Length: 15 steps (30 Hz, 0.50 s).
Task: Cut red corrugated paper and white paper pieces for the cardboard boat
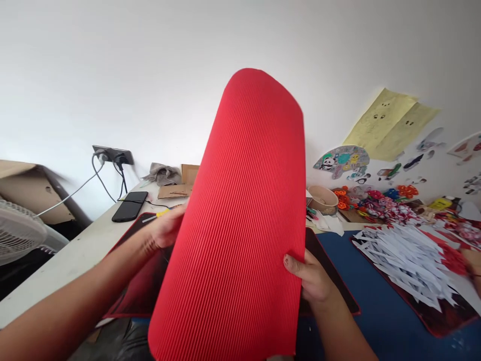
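Red corrugated sheet (244, 215): it was nearest to the camera, bent into a tall curve in front of you, over the dark mat (145, 288), its top leaning to the right.
Careful holding: in my judgement, you needed light and equal pressure at both sides, because a strong squeeze could crush the ridges or make a crease.
Cardboard box (22, 193): it stood at the far left, behind the fan (20, 233); you could not see what was inside.
Left hand (167, 230): your palm was at the sheet's left side; the fingers were hidden behind, so I cannot tell how closely they gripped.
Right hand (314, 281): you pinched the right edge, the thumb on the front face; good control probably came from here.
Round tub (323, 196): it was open at the top, but its contents were not clear.
Flower-like pieces (398, 203): they lay loose beside the tub.
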{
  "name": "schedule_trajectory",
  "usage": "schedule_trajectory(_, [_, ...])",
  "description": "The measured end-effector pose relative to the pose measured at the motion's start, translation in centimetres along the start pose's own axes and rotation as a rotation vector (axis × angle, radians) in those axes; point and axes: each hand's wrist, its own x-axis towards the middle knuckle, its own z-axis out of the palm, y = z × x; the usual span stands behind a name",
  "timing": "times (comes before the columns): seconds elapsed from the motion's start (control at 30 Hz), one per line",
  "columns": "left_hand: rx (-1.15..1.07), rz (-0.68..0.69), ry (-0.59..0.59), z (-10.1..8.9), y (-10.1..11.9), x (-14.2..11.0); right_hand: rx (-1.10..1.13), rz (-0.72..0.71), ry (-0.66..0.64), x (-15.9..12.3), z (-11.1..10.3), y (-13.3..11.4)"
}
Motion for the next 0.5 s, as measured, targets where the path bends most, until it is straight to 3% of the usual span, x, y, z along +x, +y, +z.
schedule_trajectory(0.1, [0.092, 0.136, 0.005, -1.7, 3.6, -1.2, -0.115, -0.005, 0.064, 0.2, -1.2, 0.4])
schedule_trajectory(0.23, [0.34, 0.174, 0.063, -1.9, 7.1, -1.4, -0.379, -0.056, 0.208, 1.1, -2.7, 0.6])
schedule_trajectory(0.33, [0.482, 0.255, 0.223, -1.1, 7.7, -0.6, -0.59, -0.166, 0.385, 1.7, -3.6, 0.3])
schedule_trajectory(0.43, [0.771, 0.361, 0.47, 0.0, 7.2, 0.0, -0.747, -0.207, 0.522, 1.9, -4.1, 0.1])
schedule_trajectory(0.5, [0.955, 0.378, 0.564, 0.7, 6.9, 0.1, -0.81, -0.219, 0.582, 1.8, -4.3, 0.0])
